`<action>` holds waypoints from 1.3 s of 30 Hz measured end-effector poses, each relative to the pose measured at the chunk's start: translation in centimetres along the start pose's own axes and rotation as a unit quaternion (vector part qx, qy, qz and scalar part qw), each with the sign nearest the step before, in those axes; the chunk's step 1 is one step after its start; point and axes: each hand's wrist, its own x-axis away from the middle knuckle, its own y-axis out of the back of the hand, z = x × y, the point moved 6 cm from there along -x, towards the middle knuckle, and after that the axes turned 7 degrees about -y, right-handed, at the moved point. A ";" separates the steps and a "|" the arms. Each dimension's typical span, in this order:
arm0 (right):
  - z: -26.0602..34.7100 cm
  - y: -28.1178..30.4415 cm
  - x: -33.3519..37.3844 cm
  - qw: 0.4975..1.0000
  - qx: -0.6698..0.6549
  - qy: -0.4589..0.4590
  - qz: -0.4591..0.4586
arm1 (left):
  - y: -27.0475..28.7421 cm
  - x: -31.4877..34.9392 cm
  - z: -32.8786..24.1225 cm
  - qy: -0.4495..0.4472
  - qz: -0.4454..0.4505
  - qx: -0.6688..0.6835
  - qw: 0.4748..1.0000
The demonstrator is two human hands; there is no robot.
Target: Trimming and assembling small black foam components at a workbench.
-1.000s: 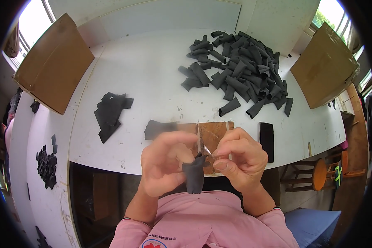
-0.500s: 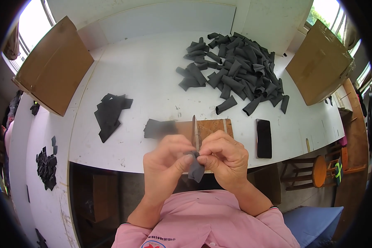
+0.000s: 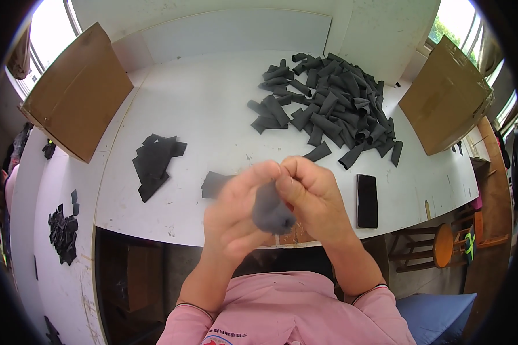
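In front of my chest, above the table's front edge, a small dark grey fabric tube [image 3: 269, 210] is held between my two hands. My right hand [image 3: 318, 204] pinches its upper end between thumb and fingers. Against the tube's upper left side, my left hand [image 3: 229, 213] curls its fingers, the tips meeting the right hand's; it is smeared by motion and its thumb is hard to make out. Below the hands a brown board [image 3: 297, 234] shows at the table edge, mostly covered. Flat grey fabric pieces [image 3: 214, 184] lie just left of the hands, partly hidden.
A large heap of grey fabric tubes [image 3: 342, 106] lies at the far right. Flat dark pieces [image 3: 157, 164] are stacked at left, more scraps [image 3: 63, 233] on the side table. A phone [image 3: 367, 201] lies right of my hands. Cardboard boxes [image 3: 77, 92] [image 3: 446, 95] flank the table.
Both hands have risen slightly with the fabric tube, which is now turned and bunched between them. The upright pointed metal piece over the board is now hidden behind my hands.
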 end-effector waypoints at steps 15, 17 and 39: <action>-6.2 2.2 -4.0 0.990 -0.043 -0.130 0.026 | 8.6 -1.7 -2.1 -0.038 -0.279 0.152 0.948; -6.7 2.3 -3.8 0.991 -0.033 -0.126 0.037 | 9.4 -1.4 -2.1 -0.048 -0.268 0.183 0.945; -9.5 3.9 -3.4 0.996 0.022 -0.081 0.022 | 3.9 0.4 -3.1 -0.288 -0.053 -0.799 0.525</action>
